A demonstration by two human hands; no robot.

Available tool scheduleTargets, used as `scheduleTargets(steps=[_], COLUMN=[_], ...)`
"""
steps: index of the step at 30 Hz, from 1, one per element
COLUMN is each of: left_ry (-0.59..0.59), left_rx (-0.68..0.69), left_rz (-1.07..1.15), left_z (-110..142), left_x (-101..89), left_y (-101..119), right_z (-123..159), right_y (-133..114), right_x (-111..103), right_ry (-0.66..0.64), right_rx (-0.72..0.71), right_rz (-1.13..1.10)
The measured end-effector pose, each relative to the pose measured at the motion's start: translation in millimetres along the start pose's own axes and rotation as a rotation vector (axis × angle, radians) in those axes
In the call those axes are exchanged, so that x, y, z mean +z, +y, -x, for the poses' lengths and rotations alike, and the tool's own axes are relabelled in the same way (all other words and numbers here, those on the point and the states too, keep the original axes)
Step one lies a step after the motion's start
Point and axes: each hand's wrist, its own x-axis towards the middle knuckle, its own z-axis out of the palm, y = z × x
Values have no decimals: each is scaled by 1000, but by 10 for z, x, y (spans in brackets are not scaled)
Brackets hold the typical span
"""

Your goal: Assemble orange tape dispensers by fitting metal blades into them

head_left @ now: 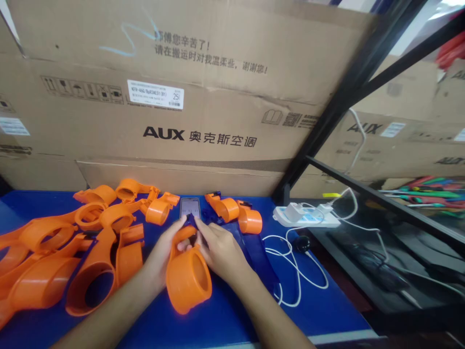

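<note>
Near the table's middle, an orange plastic ring-shaped part (187,283) with a short arm is held between both hands, its wide ring pointing down towards me. My left hand (165,249) grips the arm from the left, thumb up at its top end. From the other side my right hand (222,248) pinches the same end with thumb and fingers. A small dark blue piece (190,221) shows at that end, between the two thumbs; whether it is fixed there I cannot tell. Some fingertips are hidden behind the orange arm.
Several similar orange parts (118,215) are heaped on the left of the blue table (145,325). Two more (250,220) lie at right, beside dark blue plastic (259,259). A phone (190,205) lies behind my hands. White cables run from a power strip (308,217). Cardboard boxes (218,106) stand behind.
</note>
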Motion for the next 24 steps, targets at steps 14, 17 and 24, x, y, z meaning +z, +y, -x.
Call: scheduleTargets(steps=[14, 17, 24], left_ry=[-81, -52, 70], left_rx=[-38, -31, 203], left_rz=[-39, -61, -205], left_z=[-2, 7, 53], left_x=[5, -3, 64], left_y=[-26, -18, -19], right_z=[65, 57, -24], right_y=[-75, -57, 23], right_x=[28, 30, -84], right_ry=[42, 68, 104], right_rx=[-89, -100, -30], right_rz=[240, 203, -88])
